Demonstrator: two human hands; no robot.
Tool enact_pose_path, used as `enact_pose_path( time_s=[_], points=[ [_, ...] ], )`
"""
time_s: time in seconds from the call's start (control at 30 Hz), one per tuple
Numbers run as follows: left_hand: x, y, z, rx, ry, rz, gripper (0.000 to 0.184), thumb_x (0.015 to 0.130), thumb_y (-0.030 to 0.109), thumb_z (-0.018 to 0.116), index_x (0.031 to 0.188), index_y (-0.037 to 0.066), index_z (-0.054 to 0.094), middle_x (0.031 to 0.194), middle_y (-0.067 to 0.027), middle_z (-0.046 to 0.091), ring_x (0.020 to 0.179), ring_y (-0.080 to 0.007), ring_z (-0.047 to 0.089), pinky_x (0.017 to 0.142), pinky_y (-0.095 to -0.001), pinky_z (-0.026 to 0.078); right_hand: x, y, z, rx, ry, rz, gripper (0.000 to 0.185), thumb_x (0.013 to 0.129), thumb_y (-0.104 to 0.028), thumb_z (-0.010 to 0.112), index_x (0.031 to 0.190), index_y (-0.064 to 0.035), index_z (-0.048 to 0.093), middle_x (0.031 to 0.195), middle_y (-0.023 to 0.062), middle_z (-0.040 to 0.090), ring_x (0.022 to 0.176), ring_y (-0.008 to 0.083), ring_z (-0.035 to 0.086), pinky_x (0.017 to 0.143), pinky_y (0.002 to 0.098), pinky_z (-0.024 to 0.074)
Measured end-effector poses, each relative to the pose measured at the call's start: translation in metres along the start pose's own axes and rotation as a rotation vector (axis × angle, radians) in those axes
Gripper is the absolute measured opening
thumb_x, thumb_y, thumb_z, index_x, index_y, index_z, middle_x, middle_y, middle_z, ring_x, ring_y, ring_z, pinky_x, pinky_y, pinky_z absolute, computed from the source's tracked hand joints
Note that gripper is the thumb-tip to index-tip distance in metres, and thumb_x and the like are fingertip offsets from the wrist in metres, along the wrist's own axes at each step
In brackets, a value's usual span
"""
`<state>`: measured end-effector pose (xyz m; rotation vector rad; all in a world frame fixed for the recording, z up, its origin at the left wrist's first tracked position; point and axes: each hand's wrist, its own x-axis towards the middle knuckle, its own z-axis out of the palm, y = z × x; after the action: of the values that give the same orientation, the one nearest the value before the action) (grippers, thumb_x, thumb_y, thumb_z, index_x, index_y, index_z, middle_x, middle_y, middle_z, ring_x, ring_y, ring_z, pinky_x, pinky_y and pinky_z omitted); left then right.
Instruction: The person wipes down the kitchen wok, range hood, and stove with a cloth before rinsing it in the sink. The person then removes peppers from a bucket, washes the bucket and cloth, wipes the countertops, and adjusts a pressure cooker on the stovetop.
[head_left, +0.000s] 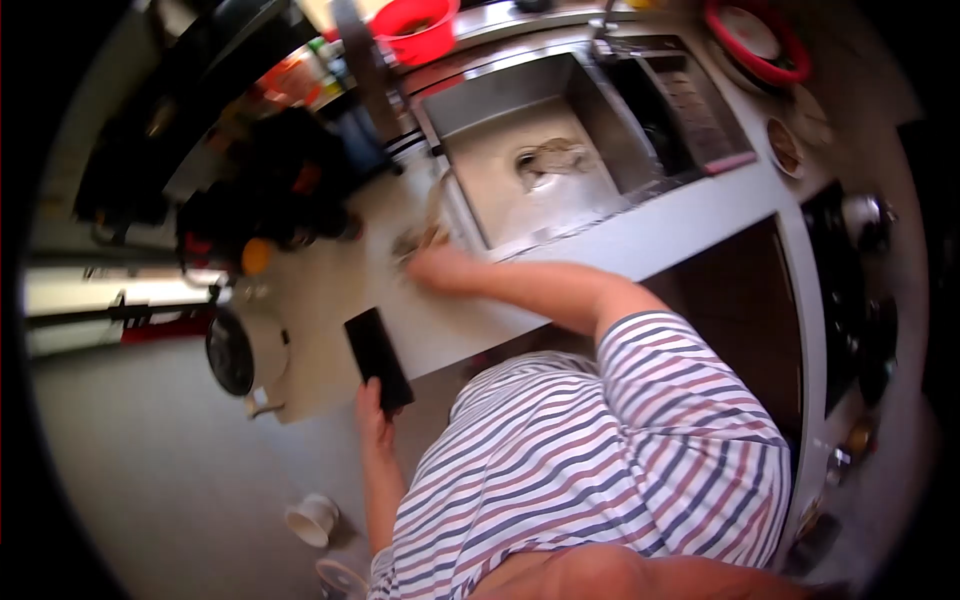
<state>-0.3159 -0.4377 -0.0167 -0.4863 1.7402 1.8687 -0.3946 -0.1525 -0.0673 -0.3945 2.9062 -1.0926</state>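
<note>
My left hand (376,412) is closed around the lower end of a black smartphone (378,355), held beside the counter's front edge with its dark screen facing up. My right hand (445,268) reaches across my body to the white countertop (450,330), just left of the sink (500,205). Its fingers press on a crumpled, greyish-brown rag (408,243); motion blurs the details. Inside the steel sink, a limp brownish thing (560,156) lies by the drain.
A red basin (415,30) stands behind the sink, and a red-rimmed bowl (765,45) at the far right. Dark items (290,170) crowd the counter's left back. A rice cooker (250,350) sits near the left end. A white bin (312,520) is on the floor.
</note>
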Motion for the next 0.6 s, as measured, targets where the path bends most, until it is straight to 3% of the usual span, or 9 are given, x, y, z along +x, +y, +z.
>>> enact_pose_path(
  time_s=[0.03,0.1,0.13,0.27,0.4,0.53,0.6],
  points=[
    [0.007,0.003,-0.003,0.012,-0.042,-0.033,0.024,0.086,0.032,0.053,0.092,0.009,0.048,0.07,-0.0042,0.054,0.052,-0.0138,0.051,0.038,-0.0258,0.038,-0.016,-0.005,0.034,0.002,-0.056,-0.05,0.018,0.079,-0.019,0.047,0.073,-0.0079,0.06,0.077,0.0162,0.062,0.07,0.0335,0.06,0.061,0.0445,0.0473],
    [0.018,0.008,-0.008,0.071,-0.074,0.019,0.027,0.087,0.033,0.052,0.094,0.008,0.048,0.07,-0.0043,0.054,0.05,-0.0139,0.051,0.037,-0.0249,0.037,-0.065,-0.048,0.019,-0.021,-0.22,-0.121,0.013,0.081,-0.017,0.044,0.079,-0.0059,0.05,0.077,0.0132,0.056,0.067,0.0312,0.057,0.058,0.0439,0.0466],
    [0.015,0.019,0.001,0.126,-0.025,0.022,0.028,0.088,0.034,0.051,0.096,0.008,0.048,0.072,-0.0042,0.055,0.051,-0.0135,0.052,0.037,-0.024,0.037,-0.089,-0.049,0.014,-0.067,-0.111,-0.245,0.01,0.08,-0.016,0.044,0.082,-0.0069,0.048,0.079,0.0124,0.056,0.069,0.0305,0.058,0.057,0.0428,0.047],
    [0.041,0.029,-0.004,0.254,-0.034,-0.003,0.029,0.085,0.036,0.053,0.096,0.009,0.051,0.077,-0.0016,0.057,0.06,-0.0131,0.055,0.04,-0.0237,0.039,-0.154,-0.013,-0.037,-0.101,0.09,0.162,0.006,0.079,-0.012,0.045,0.084,-0.0082,0.046,0.078,0.0099,0.055,0.069,0.0263,0.058,0.054,0.0375,0.0474],
    [0.054,0.034,0.018,0.292,-0.056,-0.01,0.029,0.085,0.036,0.054,0.098,0.01,0.053,0.079,-0.0012,0.058,0.062,-0.013,0.057,0.043,-0.0247,0.041,-0.22,0.069,-0.098,-0.486,0.366,0.33,0.021,0.08,-0.017,0.045,0.1,-0.016,0.052,0.083,0.0065,0.056,0.075,0.0251,0.058,0.059,0.0388,0.0478],
    [0.062,0.028,0.034,0.241,-0.044,-0.041,0.033,0.083,0.037,0.057,0.104,0.011,0.054,0.081,0.0007,0.059,0.067,-0.0135,0.057,0.045,-0.0245,0.041,-0.291,0.145,-0.169,-0.77,0.386,0.602,0.022,0.079,-0.015,0.045,0.096,-0.0251,0.056,0.086,0.0067,0.054,0.079,0.0257,0.056,0.063,0.0369,0.0481],
    [0.062,0.026,0.042,0.224,-0.04,-0.038,0.035,0.082,0.039,0.058,0.104,0.012,0.054,0.083,0.0012,0.059,0.066,-0.0136,0.056,0.045,-0.0244,0.039,-0.325,0.182,-0.204,-0.722,0.427,0.711,0.02,0.079,-0.017,0.046,0.093,-0.0244,0.058,0.085,0.0074,0.054,0.078,0.0261,0.056,0.064,0.0379,0.048]
  ],
)
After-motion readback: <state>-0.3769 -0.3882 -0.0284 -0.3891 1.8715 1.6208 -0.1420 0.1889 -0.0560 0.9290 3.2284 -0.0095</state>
